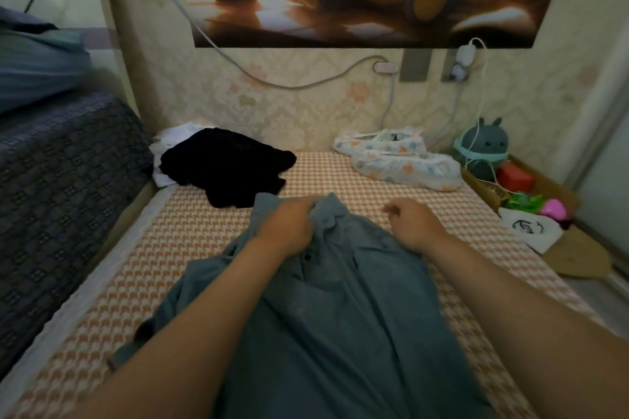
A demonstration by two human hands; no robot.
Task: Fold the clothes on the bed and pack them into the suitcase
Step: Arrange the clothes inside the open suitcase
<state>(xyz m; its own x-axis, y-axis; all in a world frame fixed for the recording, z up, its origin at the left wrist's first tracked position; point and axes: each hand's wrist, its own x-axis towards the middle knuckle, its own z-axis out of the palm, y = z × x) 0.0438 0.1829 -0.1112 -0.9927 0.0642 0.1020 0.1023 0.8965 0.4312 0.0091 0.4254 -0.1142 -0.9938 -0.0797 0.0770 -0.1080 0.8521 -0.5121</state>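
Observation:
A grey-blue buttoned shirt [340, 309] lies spread along the middle of the bed [476, 248], collar pointing to the far wall. My left hand [289, 224] grips the cloth at the collar. Just right of the collar, my right hand [413, 224] rests on the shirt's shoulder with its fingers loosely curled; I cannot tell whether it holds cloth. A black garment [224, 167] lies crumpled at the far left of the bed on top of a white garment [166, 146]. No suitcase is in view.
A patterned white cloth bundle [401, 160] lies at the far right of the bed. A cardboard box [551, 194] with a grey plush toy [485, 143] and small items stands to the right. A dark blanket [58, 187] covers a raised surface at left. Cables hang on the wall.

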